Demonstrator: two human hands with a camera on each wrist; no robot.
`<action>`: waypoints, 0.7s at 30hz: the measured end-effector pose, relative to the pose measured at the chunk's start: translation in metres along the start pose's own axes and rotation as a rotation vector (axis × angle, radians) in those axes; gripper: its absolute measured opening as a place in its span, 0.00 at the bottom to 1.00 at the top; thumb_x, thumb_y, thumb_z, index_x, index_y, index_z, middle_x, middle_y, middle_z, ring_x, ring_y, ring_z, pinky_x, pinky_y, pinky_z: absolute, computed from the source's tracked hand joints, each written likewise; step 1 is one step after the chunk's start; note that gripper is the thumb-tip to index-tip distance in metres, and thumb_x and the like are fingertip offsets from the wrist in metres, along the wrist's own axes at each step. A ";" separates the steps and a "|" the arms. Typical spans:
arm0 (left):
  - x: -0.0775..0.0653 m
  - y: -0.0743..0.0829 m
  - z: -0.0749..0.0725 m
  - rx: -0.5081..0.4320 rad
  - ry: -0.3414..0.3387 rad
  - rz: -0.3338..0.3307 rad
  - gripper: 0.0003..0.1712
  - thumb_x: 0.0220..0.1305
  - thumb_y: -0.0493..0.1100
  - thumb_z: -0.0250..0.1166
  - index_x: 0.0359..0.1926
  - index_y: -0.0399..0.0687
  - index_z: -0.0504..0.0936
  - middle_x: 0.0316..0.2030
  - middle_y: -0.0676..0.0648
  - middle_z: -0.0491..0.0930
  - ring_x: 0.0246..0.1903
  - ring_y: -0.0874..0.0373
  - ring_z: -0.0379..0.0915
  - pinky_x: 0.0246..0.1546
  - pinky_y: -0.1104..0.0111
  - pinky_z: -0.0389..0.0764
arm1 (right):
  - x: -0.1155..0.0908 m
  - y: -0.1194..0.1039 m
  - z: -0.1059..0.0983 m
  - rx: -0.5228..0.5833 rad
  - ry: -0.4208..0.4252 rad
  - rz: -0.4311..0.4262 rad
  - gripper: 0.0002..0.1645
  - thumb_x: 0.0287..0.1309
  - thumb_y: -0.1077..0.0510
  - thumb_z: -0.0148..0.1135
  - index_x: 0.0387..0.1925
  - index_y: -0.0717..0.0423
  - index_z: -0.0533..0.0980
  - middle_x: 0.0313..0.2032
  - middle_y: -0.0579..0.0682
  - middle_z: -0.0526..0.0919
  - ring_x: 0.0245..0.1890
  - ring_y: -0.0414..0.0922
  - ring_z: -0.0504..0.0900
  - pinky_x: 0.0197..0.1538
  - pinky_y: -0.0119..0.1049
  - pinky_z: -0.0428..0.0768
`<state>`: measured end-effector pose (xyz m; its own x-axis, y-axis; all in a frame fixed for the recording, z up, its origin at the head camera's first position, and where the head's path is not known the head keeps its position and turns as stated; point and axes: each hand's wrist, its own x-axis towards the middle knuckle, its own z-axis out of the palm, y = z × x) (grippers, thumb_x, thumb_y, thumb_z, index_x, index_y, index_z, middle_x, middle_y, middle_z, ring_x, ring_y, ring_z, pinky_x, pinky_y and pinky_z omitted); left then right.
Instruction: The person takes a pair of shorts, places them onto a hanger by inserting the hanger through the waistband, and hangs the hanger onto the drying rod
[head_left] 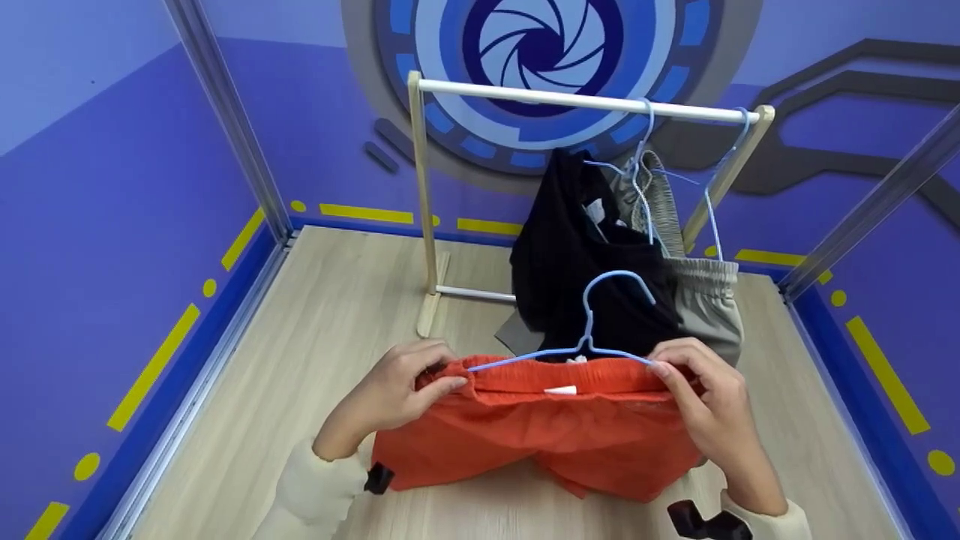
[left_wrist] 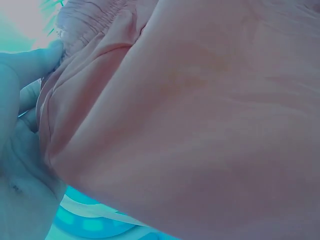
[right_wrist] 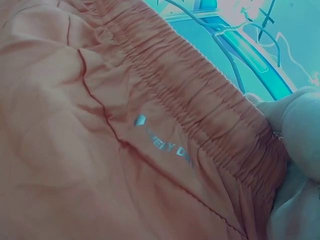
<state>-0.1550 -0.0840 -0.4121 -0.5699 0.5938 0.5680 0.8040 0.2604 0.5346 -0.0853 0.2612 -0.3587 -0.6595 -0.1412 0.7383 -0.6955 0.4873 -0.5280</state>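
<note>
Orange-red shorts (head_left: 540, 442) with an elastic waistband hang between both hands, low in front of the rack. A light-blue hanger (head_left: 588, 330) stands up out of the waistband, its hook free and its lower part hidden inside. My left hand (head_left: 397, 386) pinches the waistband's left end, thumb in front. At the other end, my right hand (head_left: 709, 390) pinches the waistband by the hanger's right shoulder. In the left wrist view the left hand (left_wrist: 25, 135) grips the bunched side of the cloth. Printed lettering (right_wrist: 162, 142) shows below the waistband in the right wrist view.
Behind stands a garment rack with a white rail (head_left: 540, 95) and wooden posts. Black clothing (head_left: 562, 240) and grey-beige shorts (head_left: 709, 307) hang at its right on light-blue hangers. Purple-blue walls (head_left: 112, 225) enclose the wooden tabletop (head_left: 285, 360) at left, back and right.
</note>
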 end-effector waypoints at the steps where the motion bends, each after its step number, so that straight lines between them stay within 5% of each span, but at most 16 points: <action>1: 0.000 0.000 0.000 0.002 0.008 -0.001 0.04 0.61 0.46 0.60 0.32 0.54 0.75 0.24 0.57 0.68 0.23 0.68 0.61 0.23 0.78 0.63 | 0.000 0.000 0.000 0.000 -0.001 0.004 0.07 0.47 0.78 0.58 0.25 0.67 0.76 0.29 0.57 0.78 0.32 0.41 0.76 0.36 0.22 0.71; 7: 0.001 0.002 -0.001 -0.046 0.024 -0.016 0.04 0.59 0.48 0.62 0.35 0.58 0.77 0.27 0.58 0.71 0.25 0.68 0.64 0.24 0.77 0.67 | -0.001 0.001 0.000 0.026 -0.010 -0.009 0.11 0.44 0.80 0.58 0.26 0.66 0.76 0.30 0.57 0.78 0.32 0.40 0.76 0.36 0.22 0.72; 13: 0.000 0.002 -0.007 -0.100 -0.054 -0.025 0.10 0.59 0.50 0.62 0.42 0.57 0.78 0.35 0.58 0.77 0.34 0.67 0.71 0.35 0.73 0.74 | 0.001 0.001 0.002 0.086 -0.029 -0.031 0.08 0.47 0.78 0.57 0.28 0.67 0.76 0.31 0.57 0.78 0.31 0.42 0.75 0.35 0.23 0.72; 18: -0.003 0.004 -0.010 -0.115 -0.166 -0.114 0.07 0.63 0.52 0.57 0.38 0.58 0.78 0.23 0.58 0.71 0.24 0.69 0.65 0.25 0.78 0.67 | 0.002 0.000 0.003 0.121 -0.042 -0.045 0.10 0.46 0.81 0.56 0.28 0.68 0.76 0.31 0.56 0.78 0.30 0.42 0.75 0.32 0.25 0.71; 21: -0.004 0.005 -0.011 -0.107 -0.174 -0.141 0.08 0.64 0.51 0.54 0.36 0.56 0.77 0.19 0.56 0.66 0.20 0.69 0.60 0.21 0.78 0.62 | 0.003 0.000 0.004 0.129 -0.052 -0.038 0.10 0.46 0.81 0.55 0.28 0.68 0.76 0.31 0.57 0.78 0.30 0.42 0.74 0.31 0.26 0.71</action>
<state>-0.1500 -0.0931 -0.4051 -0.6302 0.6816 0.3718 0.6907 0.2734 0.6695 -0.0882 0.2576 -0.3584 -0.6439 -0.2038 0.7375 -0.7487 0.3666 -0.5523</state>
